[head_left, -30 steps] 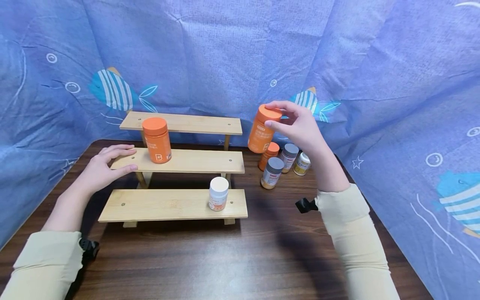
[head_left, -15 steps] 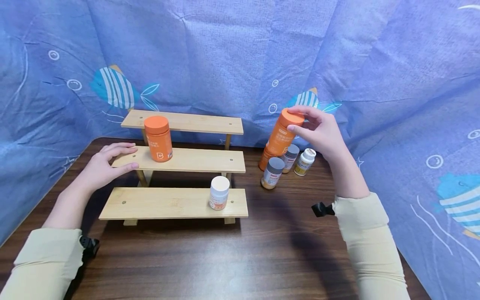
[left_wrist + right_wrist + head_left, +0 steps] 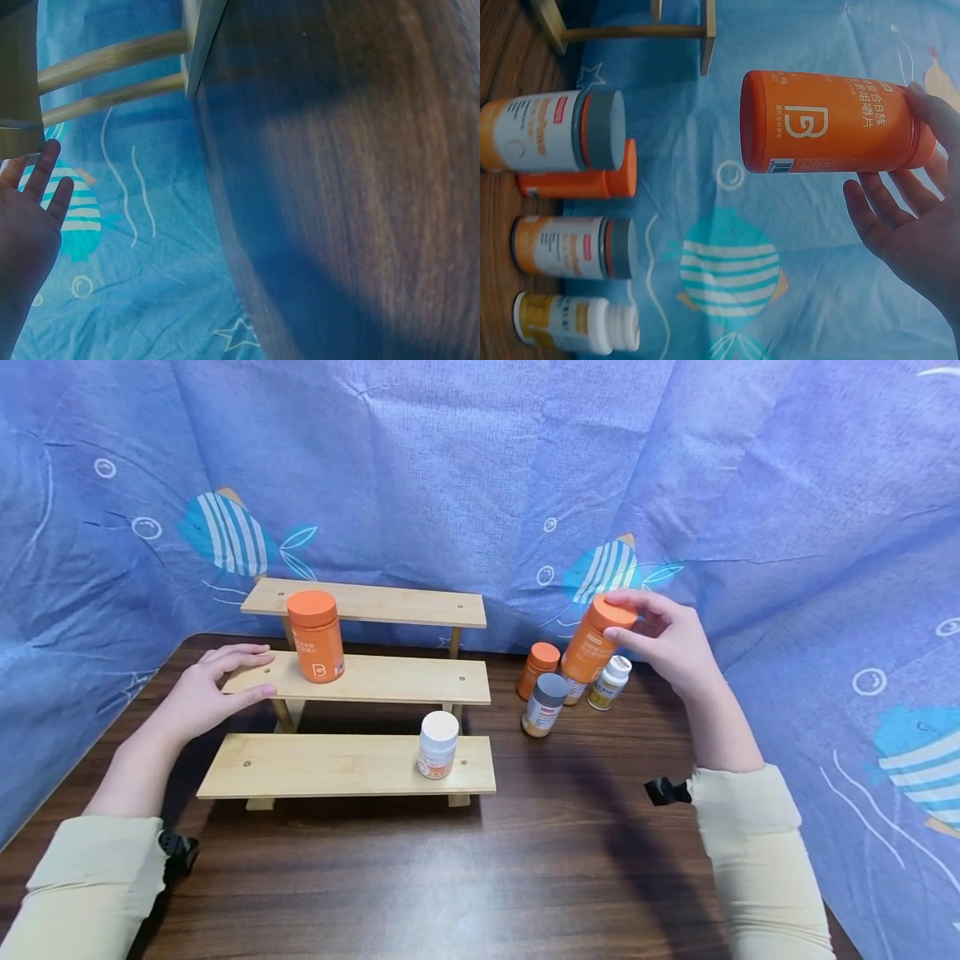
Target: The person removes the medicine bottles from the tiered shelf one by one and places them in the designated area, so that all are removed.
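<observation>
Orange jar [image 3: 588, 652] hangs tilted, its lid [image 3: 609, 615] in the right grip [image 3: 670, 639].

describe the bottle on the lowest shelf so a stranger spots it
Find the three-tier wooden stand, then its lowest board. The bottle stands near that board's right end. Its white body and cap set it apart from the orange jar one board higher.

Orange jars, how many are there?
3: one jar on the middle shelf, another jar in the right hand, and a smaller jar on the table. Others could be hidden.
</observation>
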Demonstrator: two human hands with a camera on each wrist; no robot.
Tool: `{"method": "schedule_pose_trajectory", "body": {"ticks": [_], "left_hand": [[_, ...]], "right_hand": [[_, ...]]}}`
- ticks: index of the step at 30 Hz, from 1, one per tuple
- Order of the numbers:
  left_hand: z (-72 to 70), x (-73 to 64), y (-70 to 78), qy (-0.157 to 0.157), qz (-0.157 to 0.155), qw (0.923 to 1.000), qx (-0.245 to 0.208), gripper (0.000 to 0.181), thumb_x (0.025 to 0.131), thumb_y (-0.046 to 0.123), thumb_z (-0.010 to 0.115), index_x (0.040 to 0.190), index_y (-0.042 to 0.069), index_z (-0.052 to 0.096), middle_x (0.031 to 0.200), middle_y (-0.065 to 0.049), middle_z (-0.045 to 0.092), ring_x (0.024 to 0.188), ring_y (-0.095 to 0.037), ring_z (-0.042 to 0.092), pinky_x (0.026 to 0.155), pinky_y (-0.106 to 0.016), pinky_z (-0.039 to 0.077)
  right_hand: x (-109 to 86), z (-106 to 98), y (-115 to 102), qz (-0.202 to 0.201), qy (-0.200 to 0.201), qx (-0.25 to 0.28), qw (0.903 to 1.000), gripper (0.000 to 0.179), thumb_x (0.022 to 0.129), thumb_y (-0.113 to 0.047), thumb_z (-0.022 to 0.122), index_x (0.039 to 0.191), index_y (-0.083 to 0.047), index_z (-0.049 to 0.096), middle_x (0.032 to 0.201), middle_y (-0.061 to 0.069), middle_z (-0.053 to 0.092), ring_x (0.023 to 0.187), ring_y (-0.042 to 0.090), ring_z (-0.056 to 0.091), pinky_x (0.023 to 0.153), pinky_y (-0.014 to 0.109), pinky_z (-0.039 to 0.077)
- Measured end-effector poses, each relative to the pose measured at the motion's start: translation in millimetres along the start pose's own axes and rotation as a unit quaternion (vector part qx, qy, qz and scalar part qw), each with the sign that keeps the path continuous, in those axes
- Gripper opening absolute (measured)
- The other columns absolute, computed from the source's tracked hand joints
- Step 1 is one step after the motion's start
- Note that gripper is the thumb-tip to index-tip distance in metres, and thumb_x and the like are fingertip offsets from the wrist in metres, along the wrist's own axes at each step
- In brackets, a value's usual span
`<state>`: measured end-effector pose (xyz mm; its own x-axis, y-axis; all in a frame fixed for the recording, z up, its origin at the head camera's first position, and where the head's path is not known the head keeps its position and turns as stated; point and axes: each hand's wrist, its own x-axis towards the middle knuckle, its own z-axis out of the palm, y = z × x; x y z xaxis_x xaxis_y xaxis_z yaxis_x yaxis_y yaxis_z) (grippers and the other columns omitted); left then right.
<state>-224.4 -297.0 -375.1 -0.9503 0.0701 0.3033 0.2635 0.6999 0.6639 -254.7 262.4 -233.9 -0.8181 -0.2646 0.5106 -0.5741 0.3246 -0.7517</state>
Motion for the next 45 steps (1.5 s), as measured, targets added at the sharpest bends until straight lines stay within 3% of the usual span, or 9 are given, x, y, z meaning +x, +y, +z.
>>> {"method": "schedule_pose_trajectory", "body": {"ticks": [12, 26, 35, 45], "left_hand": [[-1.0, 0.1, 0.4, -0.001, 0.000, 1.0000, -0.001, 0.057, 0.081, 0.033, 0.075, 0.130, 0.010, 0.057, 0.139, -0.014, 0.045, 0.133, -0.037, 0.030, 0.100, -0.064, 0.026], [-0.1, -0.4, 0.5, 0.005, 0.006, 1.0000, -0.003, 0.056, 0.081, 0.033, 0.075, 0.129, 0.010, 0.058, 0.138, -0.015, 0.046, 0.133, -0.037, 0.030, 0.101, -0.065, 0.024], [-1.1, 0.0, 0.3, 0.002, 0.005, 1.0000, -0.002, 0.056, 0.081, 0.032, 0.075, 0.130, 0.011, 0.057, 0.139, -0.015, 0.045, 0.134, -0.037, 0.029, 0.102, -0.065, 0.024], [-0.6, -0.8, 0.4, 0.004, 0.007, 1.0000, -0.004, 0.056, 0.081, 0.033, 0.075, 0.130, 0.011, 0.057, 0.139, -0.015, 0.045, 0.134, -0.038, 0.030, 0.102, -0.066, 0.024]], "right_hand": [[-17.9, -16.8, 33.6, 0.038, 0.004, -0.025, 0.9989, 0.039, 0.081, -0.001, 0.072, 0.120, -0.003, 0.064, 0.111, -0.006, 0.066, 0.087, 0.007, 0.063, 0.073, 0.015, 0.051], [-44.9, -12.3, 87.7, 0.083, -0.028, -0.070, 0.9937, 0.043, 0.082, -0.007, 0.072, 0.123, -0.004, 0.061, 0.114, -0.010, 0.062, 0.093, 0.002, 0.062, 0.078, 0.014, 0.051], [-57.4, 3.1, 89.3, 0.103, -0.037, -0.073, 0.9914, 0.043, 0.082, -0.005, 0.072, 0.123, 0.002, 0.059, 0.125, 0.018, 0.058, 0.092, -0.001, 0.061, 0.076, 0.014, 0.051], [-62.1, 17.5, 113.3, 0.123, -0.040, -0.038, 0.9909, 0.042, 0.082, -0.006, 0.072, 0.122, 0.001, 0.060, 0.126, 0.019, 0.057, 0.100, -0.001, 0.059, 0.083, 0.018, 0.050]]}}
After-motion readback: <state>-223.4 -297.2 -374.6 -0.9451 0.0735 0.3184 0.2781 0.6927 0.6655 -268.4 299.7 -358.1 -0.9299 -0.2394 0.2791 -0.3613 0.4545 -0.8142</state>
